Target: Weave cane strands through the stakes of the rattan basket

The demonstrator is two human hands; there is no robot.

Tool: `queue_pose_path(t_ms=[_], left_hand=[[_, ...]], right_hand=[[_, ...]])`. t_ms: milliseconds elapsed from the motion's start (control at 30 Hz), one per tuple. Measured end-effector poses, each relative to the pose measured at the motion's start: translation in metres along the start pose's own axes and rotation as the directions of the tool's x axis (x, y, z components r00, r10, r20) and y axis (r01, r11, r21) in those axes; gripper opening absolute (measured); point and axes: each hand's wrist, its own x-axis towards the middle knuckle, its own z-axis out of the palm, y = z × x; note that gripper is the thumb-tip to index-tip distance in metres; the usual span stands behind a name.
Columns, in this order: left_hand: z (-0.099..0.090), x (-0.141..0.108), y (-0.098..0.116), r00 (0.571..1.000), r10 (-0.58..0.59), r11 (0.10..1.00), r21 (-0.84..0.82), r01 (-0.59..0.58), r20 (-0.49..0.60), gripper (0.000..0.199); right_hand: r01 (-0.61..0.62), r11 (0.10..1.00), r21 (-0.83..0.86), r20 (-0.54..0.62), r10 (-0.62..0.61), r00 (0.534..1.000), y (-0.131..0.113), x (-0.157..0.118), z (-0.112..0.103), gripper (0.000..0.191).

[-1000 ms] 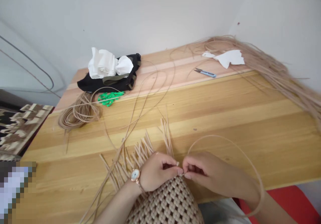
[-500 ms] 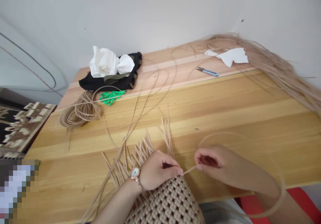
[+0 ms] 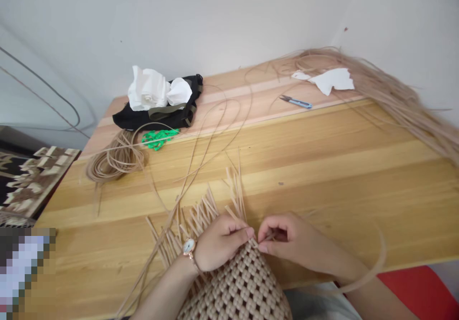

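An openwork piece of tan weaving [image 3: 247, 286] lies at the table's near edge, with loose strand ends [image 3: 201, 210] standing up along its far side. My left hand [image 3: 224, 243], with a watch at the wrist, pinches the weaving's upper right corner between thumb and forefinger. Close beside it, my right hand [image 3: 283, 239] is closed in a pinch on a tan weaving strand [image 3: 373, 272], which loops out blurred past my right forearm. Exactly where the strand enters the weave is hidden by my fingertips.
A coil of tan strand [image 3: 116, 160], a green bundle [image 3: 158, 139] and a black bag [image 3: 154, 117] topped by white paper [image 3: 147, 90] lie back left. Blue thread snips [image 3: 297, 102] and a long strand heap [image 3: 394, 100] lie back right.
My right hand has moved left, up to the weaving's corner beside my left hand. The strand's loop has shrunk and swung lower. My left hand has shifted slightly left.
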Motion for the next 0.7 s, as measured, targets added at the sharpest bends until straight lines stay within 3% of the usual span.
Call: queue_pose_path(t_ms=[133, 400, 600, 700], left_hand=[[0.0, 0.0, 0.003, 0.999, 0.032, 0.999, 0.04, -0.032, -0.018, 0.044], [-0.001, 0.0, 0.003, 0.99, 0.129, 0.969, 0.22, -0.113, -0.055, 0.039], [0.0, -0.004, 0.005, 0.955, 0.23, 0.865, 0.489, -0.112, -0.187, 0.034], [-0.001, -0.007, 0.006, 0.931, 0.269, 0.843, 0.528, -0.103, -0.247, 0.032]], right_hand=[[-0.037, 0.992, 0.118, 0.063, 0.03, 0.998, 0.002, 0.011, -0.002, 0.016], [-0.088, 0.996, 0.024, 0.131, 0.084, 0.988, -0.007, 0.017, -0.008, 0.018], [-0.086, 0.996, -0.007, 0.134, 0.086, 0.987, -0.005, 0.014, -0.008, 0.018], [-0.105, 0.994, 0.038, 0.168, 0.097, 0.981, -0.005, 0.017, -0.006, 0.022]])
